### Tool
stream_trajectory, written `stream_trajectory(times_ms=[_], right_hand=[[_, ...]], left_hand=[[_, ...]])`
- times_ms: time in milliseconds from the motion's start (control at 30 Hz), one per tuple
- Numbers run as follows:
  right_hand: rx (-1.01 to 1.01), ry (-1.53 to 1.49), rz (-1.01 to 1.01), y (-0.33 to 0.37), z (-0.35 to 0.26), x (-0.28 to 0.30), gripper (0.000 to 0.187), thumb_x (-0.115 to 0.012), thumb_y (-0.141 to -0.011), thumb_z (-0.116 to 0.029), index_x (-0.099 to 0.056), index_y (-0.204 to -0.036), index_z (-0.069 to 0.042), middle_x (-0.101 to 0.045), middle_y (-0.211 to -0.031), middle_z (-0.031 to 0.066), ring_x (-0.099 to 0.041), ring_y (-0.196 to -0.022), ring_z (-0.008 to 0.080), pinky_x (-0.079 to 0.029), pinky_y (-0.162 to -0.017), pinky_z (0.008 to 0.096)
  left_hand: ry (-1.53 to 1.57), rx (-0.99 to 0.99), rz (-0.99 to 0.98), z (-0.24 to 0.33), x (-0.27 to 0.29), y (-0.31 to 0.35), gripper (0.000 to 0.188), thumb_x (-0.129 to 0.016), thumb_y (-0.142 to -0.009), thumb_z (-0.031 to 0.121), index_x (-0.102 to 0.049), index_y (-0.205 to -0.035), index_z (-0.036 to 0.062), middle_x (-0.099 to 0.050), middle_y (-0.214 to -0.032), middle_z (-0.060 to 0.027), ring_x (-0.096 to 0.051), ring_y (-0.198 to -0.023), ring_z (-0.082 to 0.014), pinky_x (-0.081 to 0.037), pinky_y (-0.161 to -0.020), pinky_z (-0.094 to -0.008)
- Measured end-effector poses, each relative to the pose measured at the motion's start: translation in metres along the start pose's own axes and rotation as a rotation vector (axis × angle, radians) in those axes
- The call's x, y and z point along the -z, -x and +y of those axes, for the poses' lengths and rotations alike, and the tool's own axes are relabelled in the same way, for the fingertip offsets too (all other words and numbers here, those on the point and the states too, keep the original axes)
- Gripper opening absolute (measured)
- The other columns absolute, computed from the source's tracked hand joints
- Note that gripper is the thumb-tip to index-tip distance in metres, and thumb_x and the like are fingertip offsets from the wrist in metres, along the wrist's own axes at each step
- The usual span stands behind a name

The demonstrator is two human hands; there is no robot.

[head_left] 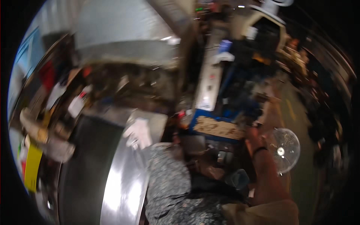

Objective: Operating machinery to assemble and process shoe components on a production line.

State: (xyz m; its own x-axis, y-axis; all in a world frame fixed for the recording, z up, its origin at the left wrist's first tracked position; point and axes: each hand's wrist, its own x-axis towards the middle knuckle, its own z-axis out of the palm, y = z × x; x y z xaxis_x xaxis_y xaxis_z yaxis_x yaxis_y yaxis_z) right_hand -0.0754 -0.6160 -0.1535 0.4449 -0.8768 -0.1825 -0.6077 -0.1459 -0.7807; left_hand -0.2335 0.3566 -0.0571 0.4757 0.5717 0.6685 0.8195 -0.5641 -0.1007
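Note:
My right arm, in a cream sleeve, reaches forward with a dark band at the wrist. My right hand point(254, 138) is at the right end of a blue tray point(194, 126) holding a light brown, rough-surfaced slab point(217, 128). Blur smears its fingers, and whether they grip the tray cannot be made out. My left hand does not show. A whitish work glove point(138, 133) lies on a shiny metal sheet point(122, 183) to the left, apart from my right hand.
A round wire-caged fan point(282, 151) stands just right of my forearm. Beyond the tray, a long pale bar point(210, 80) runs away from me. A bluish cup point(238, 179) is near my arm. At far left is a yellow panel point(33, 167). Large grey metal housing point(123, 30) rises behind.

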Motion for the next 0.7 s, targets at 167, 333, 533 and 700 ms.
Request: stream_trajectory(times_ms=[167,333,533,700], right_hand=[[0.142,-0.529,0.343,0.089,-0.004,-0.034,0.024,-0.062,-0.091,-0.02,-0.062,-0.103,0.0,-0.065,-0.087,0.0079,-0.059,-0.079,0.0176,-0.047,-0.071,0.0358],[0.106,-0.543,-0.577,0.277,-0.066,-0.106,0.028,-0.06,-0.09,-0.001,-0.061,-0.118,-0.004,-0.067,-0.105,0.0088,-0.063,-0.1,0.0155,-0.051,-0.088,0.0297],[0.817,-0.721,-1.057,0.363,-0.288,-0.08,0.069,-0.062,-0.095,-0.017,-0.023,-0.151,-0.007,-0.042,-0.146,0.0194,-0.056,-0.12,0.0224,-0.049,-0.098,0.0346],[0.933,-0.561,-0.486,0.35,-0.265,-0.085,0.021,-0.062,-0.094,-0.02,-0.064,-0.103,-0.001,-0.069,-0.094,0.019,-0.068,-0.082,0.0351,-0.053,-0.069,0.0401]], left_hand=[[0.825,0.099,-0.218,0.088,0.072,0.009,0.048,-0.068,-0.084,0.03,-0.056,-0.12,0.0007,-0.058,-0.126,-0.0212,-0.061,-0.105,-0.0283,-0.048,-0.088,-0.0451],[1.358,-0.081,-0.635,0.21,0.129,0.015,0.051,-0.067,-0.082,0.024,-0.051,-0.125,0.0013,-0.056,-0.128,-0.0212,-0.06,-0.107,-0.0288,-0.047,-0.091,-0.0442],[1.753,-0.401,-1.128,0.325,0.192,0.041,0.058,-0.067,-0.079,0.017,-0.045,-0.131,0.002,-0.054,-0.13,-0.0211,-0.059,-0.109,-0.0294,-0.045,-0.095,-0.0432],[1.887,-0.666,-1.346,0.376,0.232,0.056,0.065,-0.067,-0.077,0.011,-0.04,-0.136,0.0025,-0.052,-0.132,-0.021,-0.058,-0.111,-0.0299,-0.044,-0.097,-0.0423]])
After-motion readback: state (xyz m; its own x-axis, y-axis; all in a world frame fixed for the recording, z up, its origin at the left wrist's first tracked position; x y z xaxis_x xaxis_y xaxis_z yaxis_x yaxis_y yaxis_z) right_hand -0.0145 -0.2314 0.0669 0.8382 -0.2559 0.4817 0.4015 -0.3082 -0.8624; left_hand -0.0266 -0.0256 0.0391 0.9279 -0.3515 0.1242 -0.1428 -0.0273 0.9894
